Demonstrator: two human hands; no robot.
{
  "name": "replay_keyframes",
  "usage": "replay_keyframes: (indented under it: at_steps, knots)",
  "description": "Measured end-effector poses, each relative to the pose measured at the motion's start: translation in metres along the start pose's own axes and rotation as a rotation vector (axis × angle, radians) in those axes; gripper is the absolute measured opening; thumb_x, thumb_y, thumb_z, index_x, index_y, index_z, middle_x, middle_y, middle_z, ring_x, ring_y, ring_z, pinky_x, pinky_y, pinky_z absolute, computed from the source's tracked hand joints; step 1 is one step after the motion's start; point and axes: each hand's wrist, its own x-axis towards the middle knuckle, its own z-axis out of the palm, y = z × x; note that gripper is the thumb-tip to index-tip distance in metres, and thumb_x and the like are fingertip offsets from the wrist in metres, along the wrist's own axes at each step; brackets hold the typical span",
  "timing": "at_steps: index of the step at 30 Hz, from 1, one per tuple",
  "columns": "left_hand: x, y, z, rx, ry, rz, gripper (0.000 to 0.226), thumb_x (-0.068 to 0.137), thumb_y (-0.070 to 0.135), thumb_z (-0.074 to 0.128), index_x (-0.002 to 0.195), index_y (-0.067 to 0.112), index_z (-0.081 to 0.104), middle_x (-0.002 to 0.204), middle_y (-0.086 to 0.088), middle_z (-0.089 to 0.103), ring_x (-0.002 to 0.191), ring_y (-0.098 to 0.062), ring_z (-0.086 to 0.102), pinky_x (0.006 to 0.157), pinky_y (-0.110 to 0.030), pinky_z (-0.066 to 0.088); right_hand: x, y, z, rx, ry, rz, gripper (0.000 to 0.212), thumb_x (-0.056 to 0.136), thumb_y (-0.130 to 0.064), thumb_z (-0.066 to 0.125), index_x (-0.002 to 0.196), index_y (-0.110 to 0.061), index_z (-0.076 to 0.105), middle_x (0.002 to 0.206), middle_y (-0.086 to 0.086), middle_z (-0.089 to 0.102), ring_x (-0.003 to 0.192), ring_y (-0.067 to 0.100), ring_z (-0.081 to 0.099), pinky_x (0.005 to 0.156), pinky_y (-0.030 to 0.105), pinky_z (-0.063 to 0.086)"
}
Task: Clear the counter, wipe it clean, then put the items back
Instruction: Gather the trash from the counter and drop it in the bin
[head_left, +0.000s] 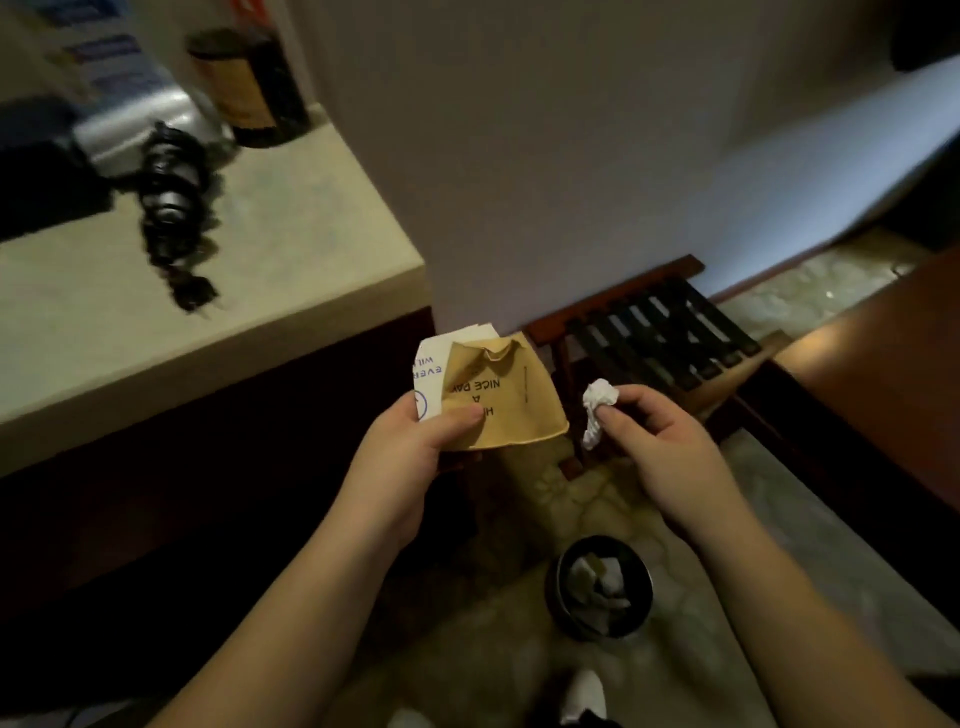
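Note:
My left hand (415, 441) grips a crumpled brown paper bag (511, 395) printed with dark letters, together with a white printed paper (428, 374) behind it. My right hand (654, 431) pinches a small crumpled white tissue (597, 410) between thumb and fingers. Both hands are held off the counter, above the floor. The beige stone counter (291, 270) lies to the left. On it rests a black hair dryer (171, 202) with its coiled cord, blurred.
A round black waste bin (597, 587) with white paper inside stands on the floor below my hands. A dark cylindrical container (249, 83) and a silver appliance (140, 124) sit at the counter's back. A wooden luggage rack (654, 332) stands against the wall. A wooden surface (883, 374) is at right.

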Motion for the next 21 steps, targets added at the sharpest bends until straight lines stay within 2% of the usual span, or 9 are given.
replay_keyframes:
  at_steps: [3, 8, 10, 13, 15, 17, 19, 21]
  knots:
    - [0.021, -0.038, 0.042, 0.063, -0.038, -0.1, 0.023, 0.09, 0.016, 0.065, 0.112, 0.021, 0.065, 0.102, 0.005, 0.075, 0.094, -0.014, 0.071, 0.075, -0.028, 0.052, 0.005, 0.047, -0.033, -0.019, 0.057, 0.086, 0.008, 0.09, -0.032, 0.062, 0.095, -0.037, 0.067, 0.083, -0.01, 0.07, 0.08, 0.008, 0.065, 0.07, 0.025, 0.051]
    - [0.056, -0.12, 0.096, 0.173, -0.052, -0.303, 0.02, 0.089, 0.016, 0.066, 0.108, 0.021, 0.065, 0.1, 0.003, 0.074, 0.092, -0.017, 0.069, 0.069, -0.027, 0.054, 0.01, 0.144, -0.072, -0.099, 0.081, 0.248, 0.004, 0.092, -0.033, 0.06, 0.092, -0.032, 0.065, 0.075, -0.003, 0.065, 0.06, -0.001, 0.055, 0.062, 0.017, 0.042]
    - [0.067, -0.158, 0.11, 0.22, -0.053, -0.388, 0.019, 0.088, 0.015, 0.067, 0.106, 0.022, 0.065, 0.098, 0.003, 0.073, 0.091, -0.018, 0.069, 0.072, -0.03, 0.056, 0.01, 0.188, -0.082, -0.118, 0.075, 0.349, 0.005, 0.092, -0.032, 0.06, 0.091, -0.028, 0.063, 0.07, -0.006, 0.061, 0.057, -0.003, 0.053, 0.056, 0.011, 0.04]
    - [0.084, -0.218, 0.126, 0.311, -0.042, -0.515, 0.019, 0.085, 0.016, 0.068, 0.103, 0.021, 0.065, 0.099, -0.002, 0.073, 0.089, -0.024, 0.069, 0.075, -0.037, 0.056, 0.009, 0.257, -0.094, -0.136, 0.077, 0.52, 0.006, 0.092, -0.03, 0.061, 0.094, -0.024, 0.059, 0.078, -0.011, 0.059, 0.073, 0.003, 0.055, 0.067, 0.021, 0.04]
    - [0.092, -0.254, 0.133, 0.361, -0.034, -0.593, 0.014, 0.086, 0.015, 0.068, 0.098, 0.02, 0.062, 0.098, -0.007, 0.07, 0.076, -0.023, 0.066, 0.06, -0.032, 0.053, 0.008, 0.299, -0.099, -0.115, 0.089, 0.618, 0.009, 0.091, -0.029, 0.062, 0.095, -0.02, 0.061, 0.083, -0.01, 0.061, 0.083, 0.012, 0.057, 0.073, 0.025, 0.039]
    - [0.098, -0.289, 0.14, 0.411, -0.02, -0.674, 0.013, 0.087, 0.014, 0.067, 0.098, 0.015, 0.06, 0.094, -0.01, 0.068, 0.065, -0.02, 0.059, 0.052, -0.026, 0.044, 0.008, 0.334, -0.101, -0.139, 0.078, 0.667, 0.011, 0.091, -0.03, 0.062, 0.094, -0.02, 0.064, 0.083, -0.009, 0.062, 0.086, 0.015, 0.059, 0.069, 0.024, 0.039]
    - [0.105, -0.319, 0.145, 0.454, -0.013, -0.742, 0.012, 0.088, 0.013, 0.066, 0.097, 0.013, 0.059, 0.087, -0.009, 0.065, 0.058, -0.019, 0.056, 0.05, -0.025, 0.042, 0.009, 0.361, -0.102, -0.168, 0.053, 0.71, 0.013, 0.091, -0.034, 0.06, 0.093, -0.022, 0.065, 0.081, -0.01, 0.063, 0.081, 0.012, 0.059, 0.062, 0.022, 0.038]
    - [0.112, -0.347, 0.151, 0.513, -0.027, -0.776, 0.012, 0.089, 0.014, 0.065, 0.098, 0.011, 0.057, 0.084, -0.008, 0.063, 0.053, -0.016, 0.053, 0.046, -0.023, 0.041, 0.011, 0.386, -0.101, -0.172, 0.034, 0.759, 0.014, 0.091, -0.037, 0.058, 0.093, -0.025, 0.065, 0.084, -0.009, 0.065, 0.079, 0.008, 0.06, 0.062, 0.022, 0.039]
